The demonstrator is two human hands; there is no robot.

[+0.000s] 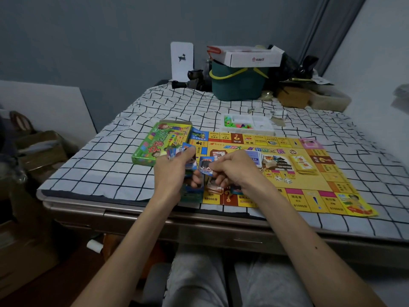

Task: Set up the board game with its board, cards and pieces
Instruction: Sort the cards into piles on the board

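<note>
Head cam: L hand (170, 173) grips card fan (176, 151), R hand (234, 168) pinches single card (205, 165).

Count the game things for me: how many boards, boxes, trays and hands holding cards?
Board: 1
Green box: 1
White tray: 1
Hands holding cards: 2, the left hand and the right hand
Total: 5

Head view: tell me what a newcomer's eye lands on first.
The bright yellow game board spread on the checked cloth, toward the near edge. Over its left end, the left hand holds a fan of cards while the right hand pinches one card; the green game box lies just left.
</note>
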